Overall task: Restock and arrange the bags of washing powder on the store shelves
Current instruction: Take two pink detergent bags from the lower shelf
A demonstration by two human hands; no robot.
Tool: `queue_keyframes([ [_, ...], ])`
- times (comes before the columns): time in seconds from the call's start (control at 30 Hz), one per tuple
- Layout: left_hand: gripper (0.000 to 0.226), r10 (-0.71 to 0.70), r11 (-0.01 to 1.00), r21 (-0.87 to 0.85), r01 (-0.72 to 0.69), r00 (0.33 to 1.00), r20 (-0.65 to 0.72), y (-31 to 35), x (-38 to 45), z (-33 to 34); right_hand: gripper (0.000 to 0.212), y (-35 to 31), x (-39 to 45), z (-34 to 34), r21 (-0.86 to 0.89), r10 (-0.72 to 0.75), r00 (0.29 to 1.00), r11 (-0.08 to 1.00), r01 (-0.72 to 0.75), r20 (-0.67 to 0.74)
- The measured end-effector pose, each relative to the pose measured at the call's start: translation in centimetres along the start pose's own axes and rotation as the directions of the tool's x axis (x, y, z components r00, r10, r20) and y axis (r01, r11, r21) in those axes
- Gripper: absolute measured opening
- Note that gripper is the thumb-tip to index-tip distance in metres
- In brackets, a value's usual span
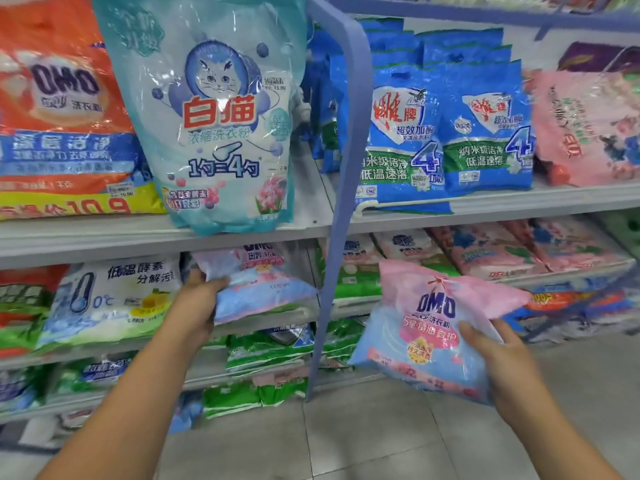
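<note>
Fingers of the left hand (199,299) are curled over the near left corner of a pink-and-blue OMO bag (258,284) — bag is gripped while lying on the middle shelf (263,329), just left of the blue upright post (341,202). Right hand (498,355) is closed on a second pink-and-blue OMO bag (429,323), thumb on the printed front, remaining fingers hidden behind; bag is held in the air, tilted, in front of the shelves right of the post. Directly above the left grip a pale teal cat-logo bag (214,112) is stood upright on the upper shelf (104,237), bottom edge overhanging. Left of that an orange OMO bag (62,109) is seen. Beside the left grip, further left — a white-and-blue 0°C bag (110,299). Above the right grip, blue bags (446,126) are lined up, with pink bags (585,129) to their right. Green bags (263,355) are stacked on lower shelves.
</note>
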State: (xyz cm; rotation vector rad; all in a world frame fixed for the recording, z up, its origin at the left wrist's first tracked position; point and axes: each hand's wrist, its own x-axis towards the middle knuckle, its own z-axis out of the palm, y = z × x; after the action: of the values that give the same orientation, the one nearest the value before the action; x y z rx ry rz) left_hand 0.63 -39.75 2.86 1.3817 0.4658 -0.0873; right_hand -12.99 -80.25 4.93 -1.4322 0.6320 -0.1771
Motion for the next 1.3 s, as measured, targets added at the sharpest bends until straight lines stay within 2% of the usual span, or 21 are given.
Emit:
queue_keyframes([
  [0.1,0.032,-0.118,0.993,-0.031,0.116,0.989,-0.087,-0.3,-2.2,-2.0,0.036,0.0,-0.4,-0.8,0.020,0.012,0.998,1.000,-0.013,0.068],
  [0.17,0.037,-0.204,0.979,-0.036,0.201,0.974,-0.100,-1.4,-2.7,-3.2,0.046,0.2,-0.6,-0.7,0.020,0.021,0.994,1.000,-0.023,0.110],
  [0.23,0.028,-0.242,0.970,-0.028,0.241,0.963,-0.117,-1.7,-3.4,-3.3,0.032,0.5,-0.8,-0.1,0.011,0.037,0.987,0.999,-0.039,0.159],
  [0.3,0.017,-0.271,0.962,-0.036,0.269,0.961,-0.054,-1.9,-3.8,-2.9,0.022,1.1,-1.1,0.4,-0.005,0.064,0.981,0.998,-0.064,0.181],
  [0.33,0.022,-0.286,0.958,-0.043,0.285,0.958,-0.032,-1.9,-3.8,-2.8,0.021,1.4,-1.4,0.8,-0.014,0.075,0.980,0.997,-0.073,0.185],
  [0.43,0.057,-0.262,0.965,-0.024,0.262,0.964,-0.039,-2.5,-2.8,-3.4,0.019,1.6,-3.0,2.4,-0.027,0.078,0.980,0.997,-0.075,0.181],
  [0.5,0.069,-0.233,0.971,0.039,0.235,0.971,-0.049,-2.7,-2.2,-3.6,0.020,1.5,-4.2,3.8,-0.015,0.065,0.984,0.998,-0.063,0.166],
  [0.67,0.052,-0.205,0.960,0.179,0.215,0.976,-0.071,-2.5,-0.4,-4.3,0.022,2.0,-6.1,7.6,0.022,0.045,0.992,0.999,-0.048,0.121],
  [0.8,0.054,-0.165,0.970,0.184,0.157,0.986,0.029,-2.1,0.7,-6.0,0.023,2.1,-7.5,9.8,0.063,0.035,0.998,0.997,-0.039,0.060],
  [0.87,0.046,-0.150,0.973,0.196,0.125,0.982,0.116,-1.2,-0.1,-5.9,0.052,1.7,-8.1,10.3,0.092,0.018,0.999,0.995,-0.023,0.050],
  [0.9,0.036,-0.137,0.972,0.211,0.101,0.977,0.164,-0.4,-1.2,-5.6,0.058,1.5,-8.4,10.2,0.104,0.014,0.999,0.994,-0.018,0.045],
  [0.97,0.015,-0.121,0.966,0.253,0.056,0.961,0.250,0.3,-2.5,-5.3,0.043,1.0,-8.8,9.7,0.135,0.004,0.999,0.991,-0.008,0.033],
  [1.03,0.007,-0.127,0.962,0.269,0.042,0.944,0.306,1.1,-4.2,-4.9,0.039,0.5,-9.2,8.6,0.167,-0.002,1.000,0.986,-0.002,0.020],
  [1.13,0.008,-0.162,0.963,0.260,0.063,0.911,0.380,2.1,-6.2,-3.9,0.057,0.1,-9.8,6.5,0.183,-0.023,1.000,0.983,0.019,0.021],
  [1.23,0.014,-0.203,0.963,0.248,0.102,0.882,0.426,2.6,-8.0,-2.1,0.054,0.0,-10.2,4.2,0.206,-0.007,0.999,0.978,0.014,-0.032],
  [1.3,0.014,-0.223,0.959,0.259,0.115,0.872,0.437,2.6,-9.4,-0.6,0.040,-0.1,-10.3,2.3,0.215,0.004,0.998,0.977,0.010,-0.063],
])
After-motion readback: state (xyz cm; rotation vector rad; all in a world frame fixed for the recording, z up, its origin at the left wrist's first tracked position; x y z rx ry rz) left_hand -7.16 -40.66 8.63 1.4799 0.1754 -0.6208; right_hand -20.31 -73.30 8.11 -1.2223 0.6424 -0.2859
